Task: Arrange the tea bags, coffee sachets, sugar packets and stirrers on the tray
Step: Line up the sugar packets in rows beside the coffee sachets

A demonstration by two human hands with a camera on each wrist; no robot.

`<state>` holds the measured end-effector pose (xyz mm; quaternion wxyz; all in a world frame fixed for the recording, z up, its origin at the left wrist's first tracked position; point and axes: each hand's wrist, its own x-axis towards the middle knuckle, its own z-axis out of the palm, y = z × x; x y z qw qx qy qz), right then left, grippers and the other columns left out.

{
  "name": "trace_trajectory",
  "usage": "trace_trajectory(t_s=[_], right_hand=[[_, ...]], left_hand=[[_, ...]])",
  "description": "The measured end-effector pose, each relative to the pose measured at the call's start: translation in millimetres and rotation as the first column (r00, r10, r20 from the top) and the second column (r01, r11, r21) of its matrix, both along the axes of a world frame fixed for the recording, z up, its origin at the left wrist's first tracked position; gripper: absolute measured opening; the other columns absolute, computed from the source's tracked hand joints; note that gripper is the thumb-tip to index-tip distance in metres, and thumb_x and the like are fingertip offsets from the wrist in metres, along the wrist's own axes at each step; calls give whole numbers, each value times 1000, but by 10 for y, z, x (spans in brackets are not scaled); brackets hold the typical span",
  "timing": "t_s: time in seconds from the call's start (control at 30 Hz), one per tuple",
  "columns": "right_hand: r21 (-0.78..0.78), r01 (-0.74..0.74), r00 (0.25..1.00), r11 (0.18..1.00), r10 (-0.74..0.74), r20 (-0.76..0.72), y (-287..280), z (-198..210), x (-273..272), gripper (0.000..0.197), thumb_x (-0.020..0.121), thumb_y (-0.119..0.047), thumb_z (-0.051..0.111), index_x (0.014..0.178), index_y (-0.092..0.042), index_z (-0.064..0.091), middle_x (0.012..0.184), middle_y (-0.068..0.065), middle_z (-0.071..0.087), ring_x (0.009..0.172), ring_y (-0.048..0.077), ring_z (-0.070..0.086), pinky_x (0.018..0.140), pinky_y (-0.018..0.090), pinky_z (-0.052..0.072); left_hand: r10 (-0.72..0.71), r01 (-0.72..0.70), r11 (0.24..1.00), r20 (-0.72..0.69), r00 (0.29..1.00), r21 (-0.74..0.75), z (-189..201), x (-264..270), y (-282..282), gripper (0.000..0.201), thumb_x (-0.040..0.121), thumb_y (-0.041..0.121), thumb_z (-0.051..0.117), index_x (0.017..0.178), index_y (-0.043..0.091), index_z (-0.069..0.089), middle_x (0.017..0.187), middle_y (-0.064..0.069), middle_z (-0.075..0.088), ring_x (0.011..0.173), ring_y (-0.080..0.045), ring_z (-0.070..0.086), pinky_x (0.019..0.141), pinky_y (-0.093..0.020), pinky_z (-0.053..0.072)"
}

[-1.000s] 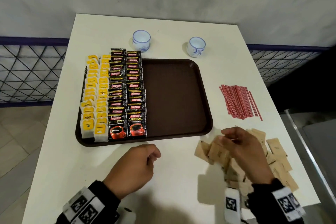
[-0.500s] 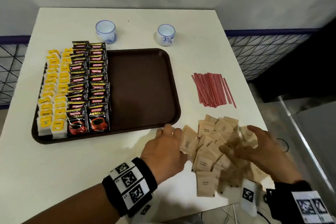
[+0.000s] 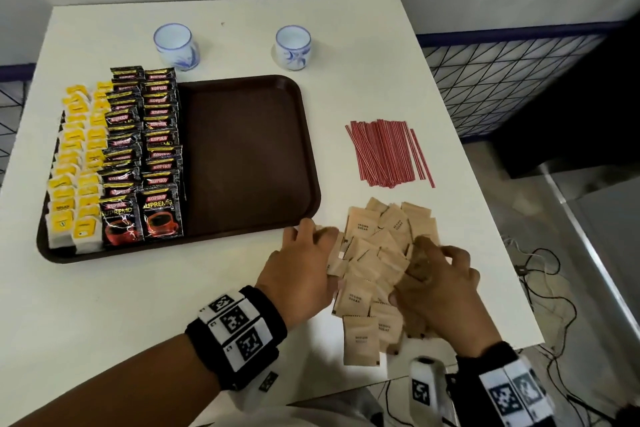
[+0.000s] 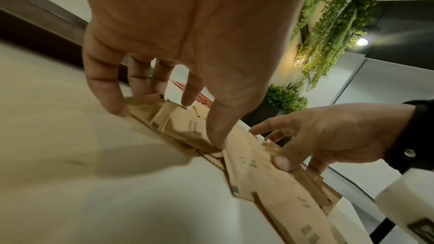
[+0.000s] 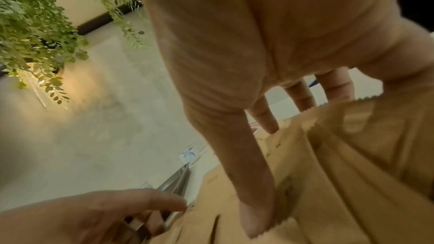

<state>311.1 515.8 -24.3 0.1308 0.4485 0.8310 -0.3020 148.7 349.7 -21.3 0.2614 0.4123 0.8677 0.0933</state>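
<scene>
The tray [image 3: 249, 236] serves as the landmark: its left part already carries two rows of yellow-tagged tea bags [image 3: 74, 177] at the far left and, just right of them, two rows of black coffee sachets [image 3: 143, 152], while the right half of its brown floor is bare. The brown sugar packets [image 3: 381, 253] are not yet on it; they lie in a loose, overlapping heap on the white table [image 3: 138, 305], just off the tray's near right corner. The left hand [image 3: 298, 274] sits at the heap's tray-side edge with spread, bent fingers, fingertips [image 4: 112, 107] and thumb pressing down on packets rather than gripping any. The right hand [image 3: 440, 288] is on the heap's far side from the tray, fingers curled onto the packets and thumb pressing one; whether it has actually pinched a packet cannot be told from these views. The red stirrers [image 3: 388, 152] lie in a bundle on the table right of the tray, beyond the heap, untouched. Two blue-patterned cups [image 3: 173, 45] stand behind the tray's far edge. By my judgement the job is about half done: tea and coffee are placed, sugar is being gathered, and the stirrers remain.
</scene>
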Motion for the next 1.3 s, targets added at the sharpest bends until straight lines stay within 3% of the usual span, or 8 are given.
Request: trace_trajectory(t_s=[0.13,0.43,0.63,0.73,0.87,1.07,1.17,1.3], right_hand=[[18,-34,998,999,35,-48,-128,-108,-34,80,62,-45,79,127,-46,34,133,-1,43,123,25,32,79,32,22],[-46,-109,984,993,101,-150,-454,24,-204,69,77,-25,75,137,-34,41,135,-3,26,121,20,24,89,28,31],[-111,-187,944,976,147,-296,-657,84,-253,66,80,-14,68,139,-32,45,139,-10,29,129,16,37,107,32,43],[-115,-260,914,959,206,-350,-670,129,-274,66,83,-7,62,142,-31,45,146,-12,30,127,11,47,105,19,43],[-41,-299,884,953,260,-387,-553,223,-241,58,88,-9,64,142,-23,50,145,-11,36,118,-18,39,93,-5,28],[-29,-141,975,990,134,-179,-423,232,-118,61,70,-50,84,118,-23,58,110,-25,32,118,10,32,96,22,32],[-37,-150,987,988,147,-70,-502,83,-102,81,54,-72,77,117,-30,50,118,-11,38,117,14,28,83,24,28],[-15,-149,988,989,148,-35,-643,9,-182,95,57,-59,84,131,-22,38,123,-3,28,116,17,26,82,21,29]], left_hand=[[-28,28,999,20,999,26,-15,-41,-133,64,90,38,67,143,28,34,139,1,29,126,-21,37,89,-29,57],[17,-17,1000,14,1000,19,-11,-112,-472,53,89,31,65,137,28,41,151,6,25,127,-21,40,87,-25,48],[63,-64,996,23,998,56,-29,-158,-765,61,81,25,73,136,30,48,139,2,44,112,-25,52,85,-33,54],[88,-88,996,11,996,26,-23,-179,-877,67,76,33,80,135,31,49,131,5,48,111,-22,54,78,-31,57],[114,-114,993,5,993,11,10,-208,-943,64,79,38,78,136,31,49,130,6,48,113,-18,52,80,-27,54],[122,-122,992,5,992,25,43,-226,-941,60,75,51,79,126,33,52,127,7,47,110,-18,51,75,-24,50],[95,-94,994,30,995,-48,40,-217,-886,78,73,61,77,137,34,43,134,7,40,115,-15,45,81,-25,52],[65,-61,993,37,997,-105,50,-168,-826,87,73,64,74,146,35,34,135,7,33,118,-13,40,82,-21,50]])
